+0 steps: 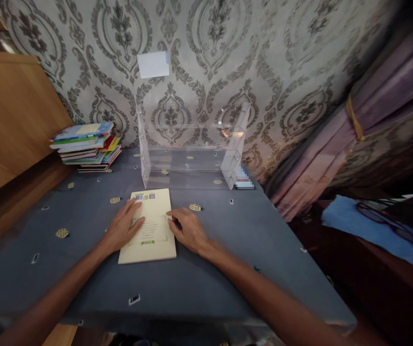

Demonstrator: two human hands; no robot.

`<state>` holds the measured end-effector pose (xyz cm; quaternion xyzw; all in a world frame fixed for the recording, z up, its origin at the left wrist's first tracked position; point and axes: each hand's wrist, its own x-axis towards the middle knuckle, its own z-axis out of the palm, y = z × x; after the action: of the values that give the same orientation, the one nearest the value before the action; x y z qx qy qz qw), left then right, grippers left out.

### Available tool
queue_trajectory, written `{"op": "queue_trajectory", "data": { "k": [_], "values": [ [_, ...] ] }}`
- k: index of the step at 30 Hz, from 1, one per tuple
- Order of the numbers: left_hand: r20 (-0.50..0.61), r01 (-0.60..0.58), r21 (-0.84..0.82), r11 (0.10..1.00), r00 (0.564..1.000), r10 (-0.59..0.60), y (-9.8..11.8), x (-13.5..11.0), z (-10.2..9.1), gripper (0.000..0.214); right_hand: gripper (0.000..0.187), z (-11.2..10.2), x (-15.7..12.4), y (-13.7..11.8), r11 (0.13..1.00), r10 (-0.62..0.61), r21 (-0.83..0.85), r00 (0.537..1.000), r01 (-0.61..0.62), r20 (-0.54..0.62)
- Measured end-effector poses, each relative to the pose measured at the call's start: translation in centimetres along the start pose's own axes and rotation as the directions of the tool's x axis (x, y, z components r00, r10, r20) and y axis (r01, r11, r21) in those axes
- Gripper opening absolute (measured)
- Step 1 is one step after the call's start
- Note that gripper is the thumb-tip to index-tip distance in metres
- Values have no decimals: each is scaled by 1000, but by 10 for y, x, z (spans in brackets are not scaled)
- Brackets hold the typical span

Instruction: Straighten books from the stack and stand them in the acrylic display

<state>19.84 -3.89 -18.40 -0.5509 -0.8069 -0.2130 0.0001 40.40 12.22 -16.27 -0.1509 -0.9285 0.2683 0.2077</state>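
Observation:
A cream-coloured closed book [158, 252] lies flat on the cloth-covered table, with a barcode and small green marks at its far end and a text box in the middle. My left hand [122, 226] rests over the book's left side, fingers stretched out and thumb on the cover. At the right edge is my right hand [189, 231], its fingers slightly bent and its thumb and forefinger apart, with the tips touching the book. Beyond the book stands a clear acrylic rack [188, 180] with tiered shelves, close to the wall.
Several stacked books [87, 146] sit at the back left beside a wooden cabinet [15, 120]. A pixelated item [244, 179] lies behind the rack's right side. Right of the table are a tied curtain [336, 149] and glasses [382, 218] on a blue cloth [343, 221].

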Motion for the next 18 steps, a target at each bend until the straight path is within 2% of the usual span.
{"op": "queue_trajectory", "data": {
  "k": [3,7,13,18],
  "values": [
    [80,-138,-76,988,986,144,4,5,-6,55,26,-3,-10,-3,996,69,46,997,-70,39],
    [141,-254,-134,958,952,272,13,17,-6,53,25,-6,-23,-2,998,57,39,998,-58,31],
    [70,-284,98,954,958,278,40,23,2,46,27,-15,-17,15,978,189,-81,981,-192,-45],
    [154,-238,237,942,966,205,74,11,0,51,27,-20,-11,37,979,192,-39,972,-199,-135]
  ]
}}
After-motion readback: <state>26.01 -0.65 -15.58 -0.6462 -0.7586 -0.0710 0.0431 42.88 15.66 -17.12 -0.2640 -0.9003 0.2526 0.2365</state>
